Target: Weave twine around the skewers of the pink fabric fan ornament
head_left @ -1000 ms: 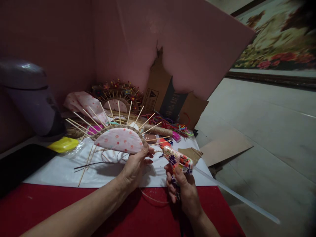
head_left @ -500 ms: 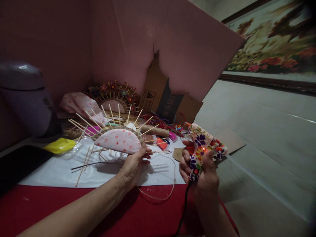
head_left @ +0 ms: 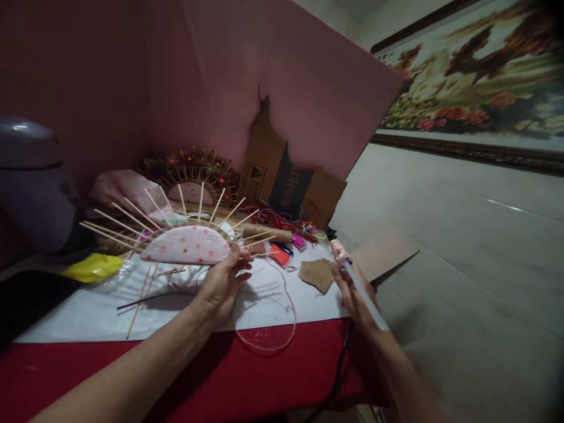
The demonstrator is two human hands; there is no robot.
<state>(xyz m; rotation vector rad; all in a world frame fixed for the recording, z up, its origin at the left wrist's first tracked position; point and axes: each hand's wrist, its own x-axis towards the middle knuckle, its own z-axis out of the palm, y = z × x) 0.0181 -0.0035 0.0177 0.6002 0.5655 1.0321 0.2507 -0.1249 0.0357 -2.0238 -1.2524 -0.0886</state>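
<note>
My left hand [head_left: 221, 285] pinches the right end of a half-round piece [head_left: 187, 245] covered in pink dotted cloth, with thin sticks fanning out from its curved edge. Twine [head_left: 294, 311] trails in a loop from that end over the table edge. In my right hand [head_left: 355, 294] is a glue gun [head_left: 340, 251] wrapped in patterned cloth, seen from behind, with a pale glue stick [head_left: 363, 294] sticking out toward me. Its black cord hangs below. A brown cardboard scrap [head_left: 316, 275] lies between my hands.
Behind stand a similar decorated fan piece [head_left: 191, 192] and cut cardboard [head_left: 264, 158]. A twine roll [head_left: 267, 233], colourful cords [head_left: 286, 221], a yellow packet [head_left: 94, 267] and loose sticks [head_left: 138, 302] lie on the white sheet [head_left: 57, 320]. A purple container [head_left: 37, 188] stands left.
The glue gun has turned in my right hand, from its side showing to its rear end facing me. The view has shifted, and the half-round piece sits further left in it.
</note>
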